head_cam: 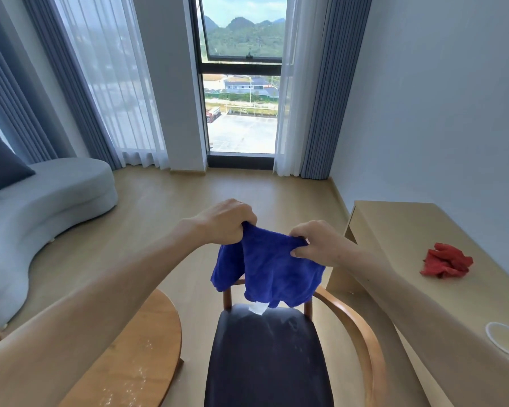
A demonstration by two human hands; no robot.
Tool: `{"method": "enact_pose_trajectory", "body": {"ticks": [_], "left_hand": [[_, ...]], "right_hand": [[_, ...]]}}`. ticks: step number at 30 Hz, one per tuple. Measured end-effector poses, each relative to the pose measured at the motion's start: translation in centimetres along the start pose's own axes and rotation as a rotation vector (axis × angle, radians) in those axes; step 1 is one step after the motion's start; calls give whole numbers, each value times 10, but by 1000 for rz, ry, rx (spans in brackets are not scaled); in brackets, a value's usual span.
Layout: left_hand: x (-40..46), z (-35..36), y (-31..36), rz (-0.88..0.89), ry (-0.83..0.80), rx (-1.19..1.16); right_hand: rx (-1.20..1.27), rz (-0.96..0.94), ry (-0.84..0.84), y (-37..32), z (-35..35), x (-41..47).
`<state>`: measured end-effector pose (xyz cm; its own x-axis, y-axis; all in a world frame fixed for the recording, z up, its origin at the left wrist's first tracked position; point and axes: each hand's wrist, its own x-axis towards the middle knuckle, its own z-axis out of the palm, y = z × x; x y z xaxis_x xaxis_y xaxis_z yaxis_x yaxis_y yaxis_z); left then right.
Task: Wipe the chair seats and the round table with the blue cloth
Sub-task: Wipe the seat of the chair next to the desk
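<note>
A blue cloth (272,271) hangs in the air above a wooden chair, with a white label at its lower edge. My left hand (224,221) grips its upper left corner and my right hand (318,242) pinches its upper right edge. Below it is the chair's dark seat (265,356), showing pale dusty smears near the back. The chair's curved wooden backrest (362,333) runs along the right. The round wooden table (135,348) sits at the lower left, with white specks on its top.
A light wooden desk (417,248) stands against the right wall, carrying a crumpled red cloth (445,259) and a white bowl (506,339). A grey curved sofa (41,207) with cushions fills the left. Wooden floor and a tall window (241,83) lie ahead.
</note>
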<state>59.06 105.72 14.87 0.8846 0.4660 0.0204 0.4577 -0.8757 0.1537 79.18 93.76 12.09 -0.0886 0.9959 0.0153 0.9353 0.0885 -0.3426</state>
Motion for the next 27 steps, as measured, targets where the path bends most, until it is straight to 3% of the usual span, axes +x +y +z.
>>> {"method": "enact_pose_trajectory", "body": {"ticks": [3,6,14,20,27], "left_hand": [[-4,1,0,-35,-30,-147],[-5,3,0,-3,-15,-111],[-1,2,1,44,-2,-117],[-5,2,-9,29,-38,-164],[-1,0,-6,-9,-37,-212]], "right_hand": [[33,-44,14,-3,3,0],[71,-70,-6,-5,5,2],[224,70,-37,-1,16,2],[289,103,-185,10,18,-6],[197,24,23,10,37,-2]]}}
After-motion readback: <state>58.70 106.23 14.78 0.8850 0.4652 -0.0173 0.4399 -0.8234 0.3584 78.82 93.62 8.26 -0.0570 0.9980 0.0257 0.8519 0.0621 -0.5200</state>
